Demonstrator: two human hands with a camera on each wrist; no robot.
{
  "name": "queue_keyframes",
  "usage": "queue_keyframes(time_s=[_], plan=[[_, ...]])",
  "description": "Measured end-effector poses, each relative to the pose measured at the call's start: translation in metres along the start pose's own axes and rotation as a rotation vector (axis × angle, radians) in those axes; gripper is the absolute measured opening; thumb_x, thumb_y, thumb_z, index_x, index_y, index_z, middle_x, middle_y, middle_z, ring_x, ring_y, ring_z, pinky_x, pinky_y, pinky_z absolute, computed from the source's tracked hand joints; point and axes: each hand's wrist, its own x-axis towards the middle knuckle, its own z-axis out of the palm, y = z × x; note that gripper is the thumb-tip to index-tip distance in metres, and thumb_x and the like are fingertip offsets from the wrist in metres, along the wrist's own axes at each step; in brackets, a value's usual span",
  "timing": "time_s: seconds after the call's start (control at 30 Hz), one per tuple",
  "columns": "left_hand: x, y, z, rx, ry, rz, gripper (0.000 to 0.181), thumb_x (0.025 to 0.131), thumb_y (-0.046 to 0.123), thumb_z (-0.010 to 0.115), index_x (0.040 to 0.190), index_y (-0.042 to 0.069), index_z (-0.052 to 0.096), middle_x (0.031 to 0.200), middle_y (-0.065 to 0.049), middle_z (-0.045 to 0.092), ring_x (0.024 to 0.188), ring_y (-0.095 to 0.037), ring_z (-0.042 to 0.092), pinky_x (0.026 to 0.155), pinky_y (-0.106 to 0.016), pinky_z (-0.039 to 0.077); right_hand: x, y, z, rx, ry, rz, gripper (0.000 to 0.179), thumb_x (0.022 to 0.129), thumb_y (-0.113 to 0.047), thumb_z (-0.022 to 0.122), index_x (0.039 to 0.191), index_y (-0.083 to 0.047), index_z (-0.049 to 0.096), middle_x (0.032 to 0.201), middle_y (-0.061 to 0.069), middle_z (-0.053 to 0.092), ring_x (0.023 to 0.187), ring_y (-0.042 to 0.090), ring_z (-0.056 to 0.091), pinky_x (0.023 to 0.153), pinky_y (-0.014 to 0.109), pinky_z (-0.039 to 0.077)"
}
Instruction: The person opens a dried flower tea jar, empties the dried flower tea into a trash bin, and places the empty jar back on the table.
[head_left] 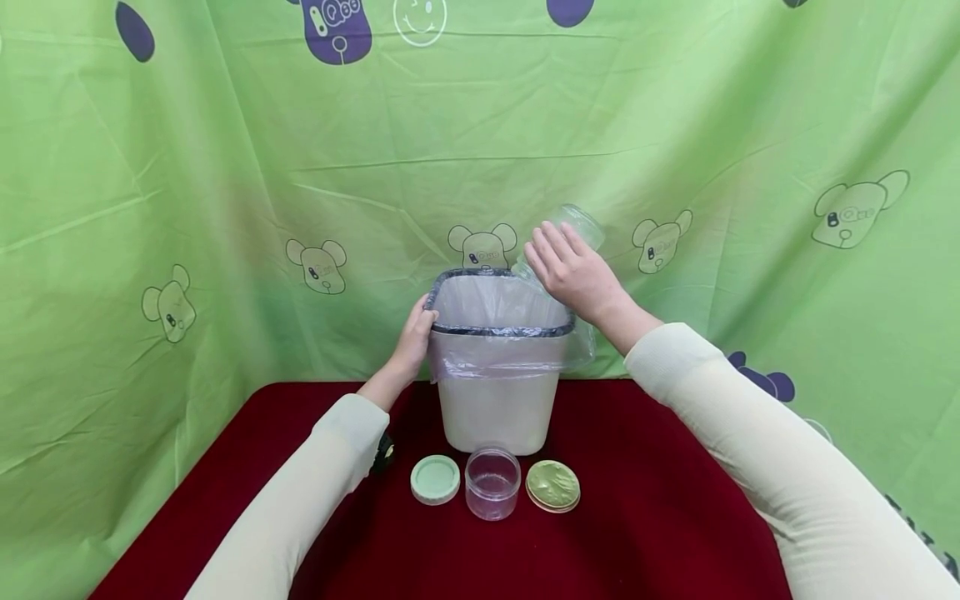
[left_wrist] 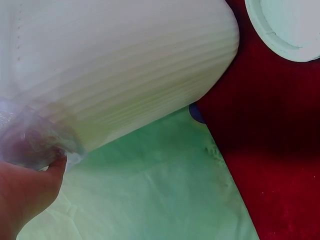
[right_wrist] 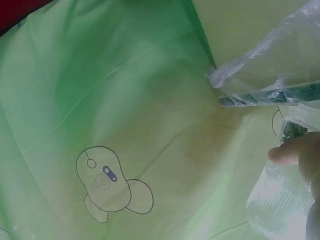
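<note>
My right hand (head_left: pixel 576 271) grips a clear ribbed jar (head_left: pixel 582 220) and holds it tilted, mouth down, over the right side of a white trash bin (head_left: pixel 495 408). In the right wrist view, small dark green bits (right_wrist: pixel 294 130) show in the jar near its mouth. A clear plastic bag (head_left: pixel 498 352) lines the bin and folds over its dark rim. On the left side, my left hand (head_left: pixel 412 337) holds the bin by its rim, thumb on the bag, most fingers hidden.
In front of the bin, on a dark red cloth (head_left: pixel 615 533), lie a pale green lid (head_left: pixel 435 480), a clear round container (head_left: pixel 492 504) and a gold-coloured lid (head_left: pixel 553 485). A green printed curtain (head_left: pixel 247 208) hangs behind and at both sides.
</note>
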Motion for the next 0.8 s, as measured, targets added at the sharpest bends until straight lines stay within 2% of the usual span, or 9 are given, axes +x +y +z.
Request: queue_keyframes(time_s=[0.13, 0.27, 0.8], plan=[[0.0021, -0.0059, 0.0003, -0.004, 0.020, 0.011, 0.061, 0.093, 0.015, 0.037, 0.150, -0.005, 0.024, 0.148, -0.027, 0.033, 0.133, -0.038, 0.032, 0.110, -0.046, 0.023, 0.0007, -0.0012, 0.0028, -0.032, 0.056, -0.009, 0.038, 0.098, -0.003, 0.036, 0.130, 0.004, 0.056, 0.132, 0.024, 0.055, 0.126, 0.038, 0.048, 0.109, 0.048, 0.031], [0.0017, -0.0065, 0.0011, 0.000, 0.035, 0.020, 0.062, 0.092, 0.016, 0.038, 0.149, -0.004, 0.027, 0.146, -0.026, 0.036, 0.131, -0.036, 0.034, 0.109, -0.045, 0.025, 0.0013, -0.0020, 0.0059, -0.032, 0.101, -0.008, 0.037, 0.097, -0.003, 0.038, 0.128, 0.003, 0.058, 0.130, 0.023, 0.057, 0.125, 0.037, 0.049, 0.109, 0.048, 0.031], [0.0010, -0.0055, 0.0024, 0.028, 0.042, -0.003, 0.064, 0.091, 0.021, 0.039, 0.150, 0.000, 0.027, 0.146, -0.023, 0.037, 0.130, -0.035, 0.036, 0.109, -0.047, 0.027, -0.0003, -0.0029, 0.0076, -0.041, 0.153, -0.077, 0.036, 0.097, -0.003, 0.038, 0.126, 0.003, 0.059, 0.129, 0.024, 0.057, 0.124, 0.037, 0.050, 0.108, 0.048, 0.032]])
